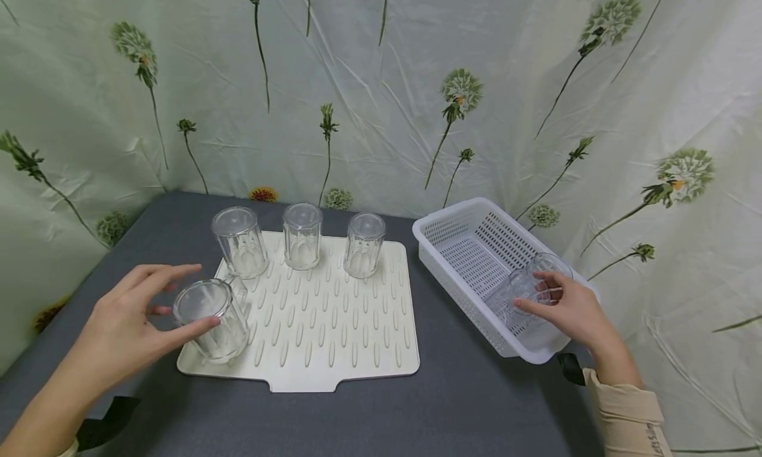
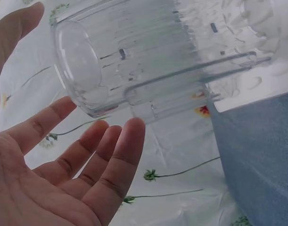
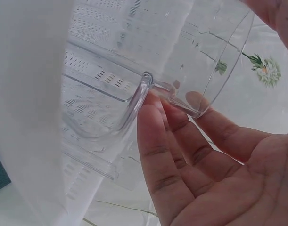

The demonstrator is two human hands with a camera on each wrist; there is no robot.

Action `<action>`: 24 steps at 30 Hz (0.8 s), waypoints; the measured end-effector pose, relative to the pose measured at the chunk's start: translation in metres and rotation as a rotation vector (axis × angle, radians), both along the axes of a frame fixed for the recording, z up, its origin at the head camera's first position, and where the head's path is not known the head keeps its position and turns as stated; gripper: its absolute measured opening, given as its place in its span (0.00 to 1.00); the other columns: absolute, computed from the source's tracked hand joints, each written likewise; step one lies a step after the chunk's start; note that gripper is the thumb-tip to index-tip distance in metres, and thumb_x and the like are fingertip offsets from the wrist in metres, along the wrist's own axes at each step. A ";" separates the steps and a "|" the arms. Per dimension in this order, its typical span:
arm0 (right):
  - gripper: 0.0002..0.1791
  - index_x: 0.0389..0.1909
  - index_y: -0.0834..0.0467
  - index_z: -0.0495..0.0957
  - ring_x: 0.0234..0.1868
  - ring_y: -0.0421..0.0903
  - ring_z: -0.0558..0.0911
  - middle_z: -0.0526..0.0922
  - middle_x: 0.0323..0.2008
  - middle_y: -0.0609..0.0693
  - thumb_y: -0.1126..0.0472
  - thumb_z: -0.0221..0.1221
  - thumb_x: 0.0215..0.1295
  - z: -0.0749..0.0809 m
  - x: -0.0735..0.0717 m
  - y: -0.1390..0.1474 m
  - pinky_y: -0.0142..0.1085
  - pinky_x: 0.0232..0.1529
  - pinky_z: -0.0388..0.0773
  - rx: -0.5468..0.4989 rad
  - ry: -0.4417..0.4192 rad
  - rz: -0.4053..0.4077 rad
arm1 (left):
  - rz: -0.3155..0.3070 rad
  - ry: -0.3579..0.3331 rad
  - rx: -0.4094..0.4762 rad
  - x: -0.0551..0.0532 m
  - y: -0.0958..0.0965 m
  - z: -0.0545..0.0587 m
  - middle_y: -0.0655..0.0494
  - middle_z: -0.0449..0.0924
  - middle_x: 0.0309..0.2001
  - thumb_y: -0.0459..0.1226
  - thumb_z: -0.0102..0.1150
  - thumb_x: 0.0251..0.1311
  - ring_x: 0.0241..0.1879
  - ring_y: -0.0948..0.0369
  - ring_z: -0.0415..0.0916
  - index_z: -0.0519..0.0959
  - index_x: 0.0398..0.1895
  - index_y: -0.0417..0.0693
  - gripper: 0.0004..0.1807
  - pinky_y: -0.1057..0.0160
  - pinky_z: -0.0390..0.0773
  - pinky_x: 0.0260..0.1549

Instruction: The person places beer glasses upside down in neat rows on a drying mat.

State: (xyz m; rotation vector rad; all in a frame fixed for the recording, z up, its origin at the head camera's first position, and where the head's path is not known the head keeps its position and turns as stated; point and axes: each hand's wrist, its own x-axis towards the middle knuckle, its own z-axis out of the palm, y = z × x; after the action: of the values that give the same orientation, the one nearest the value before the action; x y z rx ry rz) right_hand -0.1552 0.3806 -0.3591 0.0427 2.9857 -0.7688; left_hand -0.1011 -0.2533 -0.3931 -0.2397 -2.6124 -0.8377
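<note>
My left hand (image 1: pixel 139 318), fingers spread, is around the base of an upturned clear glass mug (image 1: pixel 223 328) at the mat's front left. In the left wrist view, the thumb (image 2: pixel 28 19) stands apart from this mug (image 2: pixel 134 61), and the fingertips lie close beside its base and handle. At the basket's near right end, my right hand (image 1: pixel 568 311) grips a clear glass mug (image 1: pixel 550 264) near its rim. The right wrist view shows the fingers (image 3: pixel 155 136) beside the handle of this mug (image 3: pixel 205 52). More clear glass overlaps below it.
A white ribbed drying mat (image 1: pixel 333 338) lies on the dark grey table (image 1: pixel 476 404). Three more upturned glasses stand along its back, including the middle one (image 1: pixel 302 239). The white perforated basket (image 1: pixel 458 291) is to the right. A flowered curtain (image 1: pixel 381 146) hangs behind.
</note>
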 end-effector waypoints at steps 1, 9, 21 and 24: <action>0.47 0.73 0.66 0.72 0.56 0.60 0.85 0.84 0.59 0.68 0.39 0.73 0.65 0.000 0.000 0.000 0.31 0.43 0.82 -0.004 0.000 -0.002 | -0.002 0.014 0.012 0.000 0.000 0.000 0.46 0.76 0.56 0.47 0.93 0.37 0.44 0.88 0.64 0.82 0.67 0.54 0.47 0.89 0.72 0.32; 0.45 0.73 0.65 0.73 0.56 0.59 0.86 0.86 0.57 0.66 0.40 0.74 0.65 0.003 0.002 0.001 0.27 0.41 0.81 -0.003 0.031 -0.009 | 0.005 0.056 0.050 0.001 0.002 0.005 0.45 0.77 0.57 0.43 0.92 0.38 0.50 0.89 0.59 0.83 0.66 0.53 0.45 0.93 0.67 0.39; 0.46 0.75 0.63 0.70 0.57 0.60 0.84 0.84 0.59 0.65 0.39 0.72 0.68 0.014 0.009 -0.002 0.24 0.40 0.80 -0.034 0.059 -0.048 | -0.008 0.097 0.131 0.003 0.008 0.016 0.52 0.79 0.55 0.34 0.90 0.40 0.48 0.87 0.66 0.84 0.65 0.51 0.42 0.93 0.69 0.41; 0.46 0.76 0.64 0.69 0.55 0.54 0.83 0.83 0.60 0.65 0.39 0.72 0.68 0.017 0.010 -0.003 0.23 0.39 0.79 -0.047 0.072 -0.057 | -0.002 0.092 0.144 0.004 0.010 0.018 0.56 0.78 0.56 0.33 0.90 0.42 0.49 0.86 0.66 0.84 0.65 0.51 0.41 0.93 0.69 0.41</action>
State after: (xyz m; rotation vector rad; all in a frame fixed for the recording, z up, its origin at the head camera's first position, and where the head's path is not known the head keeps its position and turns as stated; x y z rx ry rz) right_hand -0.1447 0.3772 -0.3419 0.1004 3.0452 -0.8642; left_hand -0.0971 -0.2436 -0.3748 -0.2345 -2.4540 -0.9868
